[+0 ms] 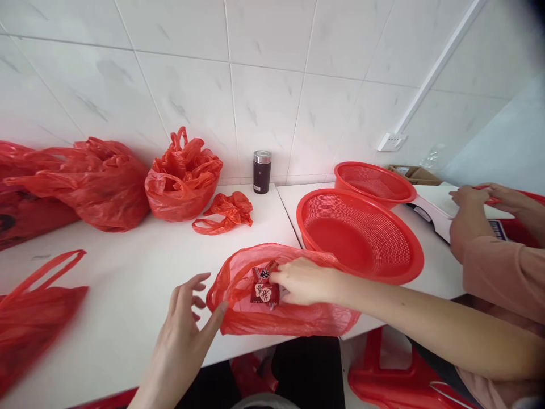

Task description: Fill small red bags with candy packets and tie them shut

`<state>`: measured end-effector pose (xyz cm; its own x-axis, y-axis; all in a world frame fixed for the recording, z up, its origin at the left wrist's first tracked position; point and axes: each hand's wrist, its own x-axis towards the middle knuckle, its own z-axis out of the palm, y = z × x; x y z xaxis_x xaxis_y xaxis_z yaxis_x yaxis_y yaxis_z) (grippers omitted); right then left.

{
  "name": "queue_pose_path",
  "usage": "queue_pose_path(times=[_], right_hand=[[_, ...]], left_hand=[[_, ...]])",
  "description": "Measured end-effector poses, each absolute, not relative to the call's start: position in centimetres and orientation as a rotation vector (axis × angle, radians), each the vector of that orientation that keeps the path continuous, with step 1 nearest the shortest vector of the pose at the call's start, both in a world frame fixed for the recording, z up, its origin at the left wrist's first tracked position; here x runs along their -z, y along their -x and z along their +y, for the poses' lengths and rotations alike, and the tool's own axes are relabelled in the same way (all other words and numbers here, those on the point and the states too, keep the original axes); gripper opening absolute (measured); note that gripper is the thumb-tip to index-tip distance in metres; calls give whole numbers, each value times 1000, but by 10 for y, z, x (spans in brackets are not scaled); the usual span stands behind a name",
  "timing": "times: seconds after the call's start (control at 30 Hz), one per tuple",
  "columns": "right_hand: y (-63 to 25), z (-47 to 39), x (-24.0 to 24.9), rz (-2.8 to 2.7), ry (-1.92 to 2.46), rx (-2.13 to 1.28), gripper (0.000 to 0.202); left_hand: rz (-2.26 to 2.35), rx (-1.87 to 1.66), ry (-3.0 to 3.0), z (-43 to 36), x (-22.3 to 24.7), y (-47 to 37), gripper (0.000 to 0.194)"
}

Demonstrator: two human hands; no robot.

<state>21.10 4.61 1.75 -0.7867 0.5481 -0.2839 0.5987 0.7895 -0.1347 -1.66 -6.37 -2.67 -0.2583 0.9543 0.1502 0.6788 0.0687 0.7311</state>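
Note:
My left hand has its fingers apart at the left edge of an open red plastic bag, with the thumb by the rim. From the right, my right hand reaches into this bag, its fingers curled together. Under and beside its fingertips lie small red wrapped packets with dark and white print. What those fingers hold is mostly hidden.
Full red bags and a dark tumbler stand along the wall. A red basket is right of the bag. Another person's hands are near a white scale at the right.

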Motion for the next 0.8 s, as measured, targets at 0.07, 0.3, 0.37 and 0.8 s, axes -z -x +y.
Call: queue_pose_path(times=[0.07,0.3,0.37,0.8], right_hand=[[-204,42,-1,2800,-852,290,35],[-200,49,-16,2879,-923,306,48],[-210,49,-31,2852,-923,285,40],[-285,-9,-63,2504,-1320,115,40]], left_hand=[[2017,-981,-1541,-73,33,16,50],[1777,-733,-1507,-84,42,29,33],[1765,-803,-1454,-82,41,33,34],[1794,-983,-1472,-46,11,40,32]])
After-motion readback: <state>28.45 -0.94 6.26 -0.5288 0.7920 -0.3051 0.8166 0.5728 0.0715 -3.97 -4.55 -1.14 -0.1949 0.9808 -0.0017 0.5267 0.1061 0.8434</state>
